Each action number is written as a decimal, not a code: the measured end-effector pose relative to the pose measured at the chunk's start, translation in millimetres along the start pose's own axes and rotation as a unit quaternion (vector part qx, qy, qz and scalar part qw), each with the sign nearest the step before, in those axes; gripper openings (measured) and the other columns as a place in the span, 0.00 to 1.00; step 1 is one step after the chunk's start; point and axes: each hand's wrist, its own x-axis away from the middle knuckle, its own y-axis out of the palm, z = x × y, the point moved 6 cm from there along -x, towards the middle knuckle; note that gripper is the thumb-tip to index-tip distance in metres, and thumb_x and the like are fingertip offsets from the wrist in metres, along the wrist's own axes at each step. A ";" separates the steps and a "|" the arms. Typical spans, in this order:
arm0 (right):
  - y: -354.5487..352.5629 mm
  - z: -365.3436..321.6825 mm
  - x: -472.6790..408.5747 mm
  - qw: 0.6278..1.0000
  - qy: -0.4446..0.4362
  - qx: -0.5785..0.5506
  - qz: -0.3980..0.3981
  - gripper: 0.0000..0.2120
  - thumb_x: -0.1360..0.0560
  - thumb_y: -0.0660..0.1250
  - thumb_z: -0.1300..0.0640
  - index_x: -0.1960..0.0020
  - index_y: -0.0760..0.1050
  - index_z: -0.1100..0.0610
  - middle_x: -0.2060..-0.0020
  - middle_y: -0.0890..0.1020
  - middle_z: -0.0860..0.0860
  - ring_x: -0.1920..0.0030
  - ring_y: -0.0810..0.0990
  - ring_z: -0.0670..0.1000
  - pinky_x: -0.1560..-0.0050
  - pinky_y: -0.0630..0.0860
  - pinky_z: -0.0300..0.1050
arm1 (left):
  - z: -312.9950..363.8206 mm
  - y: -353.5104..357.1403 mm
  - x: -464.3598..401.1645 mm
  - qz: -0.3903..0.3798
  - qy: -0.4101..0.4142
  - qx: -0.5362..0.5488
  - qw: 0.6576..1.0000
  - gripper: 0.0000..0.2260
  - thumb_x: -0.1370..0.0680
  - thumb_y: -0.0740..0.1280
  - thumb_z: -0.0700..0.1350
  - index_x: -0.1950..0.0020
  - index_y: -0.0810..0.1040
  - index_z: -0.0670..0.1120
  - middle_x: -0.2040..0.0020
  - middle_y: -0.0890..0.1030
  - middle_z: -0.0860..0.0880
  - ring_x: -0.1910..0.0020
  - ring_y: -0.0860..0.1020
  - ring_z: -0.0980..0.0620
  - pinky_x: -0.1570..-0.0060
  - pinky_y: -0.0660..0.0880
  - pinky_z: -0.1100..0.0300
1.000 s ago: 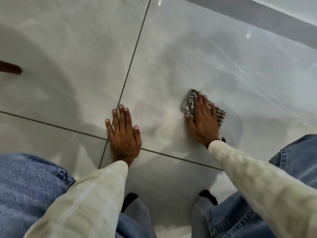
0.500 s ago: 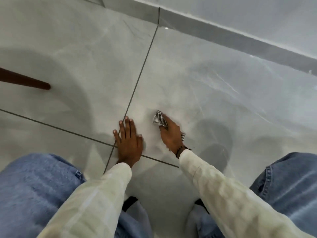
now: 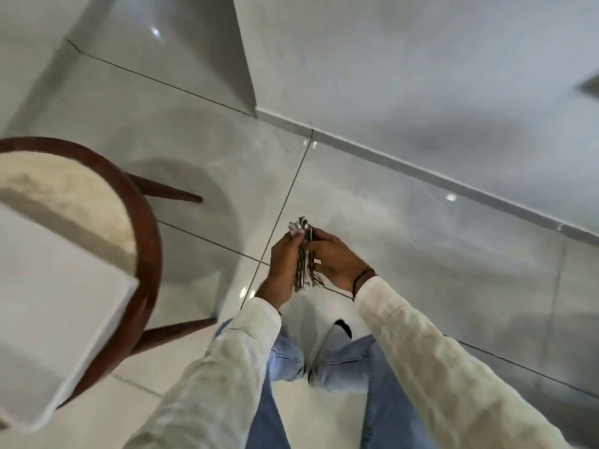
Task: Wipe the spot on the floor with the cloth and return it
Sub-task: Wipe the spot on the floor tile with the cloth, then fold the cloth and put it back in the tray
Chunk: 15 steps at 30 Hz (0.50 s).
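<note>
The checked cloth (image 3: 304,254) is bunched up and held in the air between both hands, well above the grey tiled floor (image 3: 405,222). My left hand (image 3: 283,264) grips its left side, with a crumpled end sticking out above the fingers. My right hand (image 3: 335,259) grips its right side, and a loose end hangs down between the wrists. No spot is visible on the glossy tiles below.
A round wooden stool (image 3: 142,222) with a pale cushioned seat stands at the left, its dark legs splayed on the floor. A white flat object (image 3: 55,312) lies over its near part. A wall with a grey skirting (image 3: 421,170) runs across the back right.
Both hands have left the floor and risen. The cloth, earlier pressed on the tile under the right hand, is now held in the air by both hands. The view has risen, showing the stool.
</note>
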 end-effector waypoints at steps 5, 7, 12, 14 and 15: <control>45.9 -62.4 117.1 0.998 0.017 0.052 0.031 0.12 0.19 0.63 0.68 0.45 0.83 0.58 0.57 0.86 0.54 0.61 0.86 0.51 0.59 0.83 0.45 | 69.4 -28.8 133.4 0.026 -0.044 0.083 0.995 0.19 0.15 0.61 0.48 0.35 0.83 0.37 0.50 0.86 0.36 0.57 0.85 0.40 0.55 0.83 0.52; 67.6 -79.7 144.0 0.994 0.013 0.090 0.062 0.10 0.18 0.63 0.66 0.48 0.82 0.56 0.57 0.86 0.53 0.60 0.84 0.52 0.60 0.81 0.44 | 89.6 -53.0 171.3 0.045 -0.045 0.137 0.989 0.17 0.15 0.59 0.49 0.40 0.83 0.40 0.54 0.82 0.40 0.59 0.81 0.43 0.53 0.81 0.51; 151.0 -99.1 154.1 0.977 -0.032 0.200 0.067 0.10 0.18 0.64 0.63 0.48 0.84 0.55 0.51 0.88 0.55 0.52 0.89 0.55 0.55 0.86 0.46 | 115.6 -144.5 222.8 0.065 0.004 0.232 0.971 0.15 0.15 0.60 0.49 0.47 0.85 0.44 0.61 0.86 0.46 0.65 0.84 0.50 0.60 0.84 0.58; 193.6 -94.5 141.9 0.967 -0.052 0.243 0.058 0.10 0.18 0.65 0.61 0.42 0.84 0.58 0.45 0.88 0.59 0.42 0.87 0.62 0.40 0.85 0.57 | 119.1 -188.6 233.1 0.093 0.030 0.220 0.971 0.09 0.15 0.65 0.45 0.49 0.84 0.44 0.65 0.86 0.48 0.68 0.84 0.52 0.63 0.84 0.60; 218.4 -88.5 134.2 0.962 -0.058 0.261 0.051 0.11 0.18 0.66 0.61 0.41 0.84 0.59 0.43 0.88 0.61 0.41 0.87 0.63 0.37 0.84 0.60 | 118.4 -214.8 235.1 0.123 0.041 0.195 0.972 0.07 0.16 0.67 0.41 0.44 0.84 0.41 0.59 0.87 0.46 0.64 0.86 0.50 0.57 0.86 0.56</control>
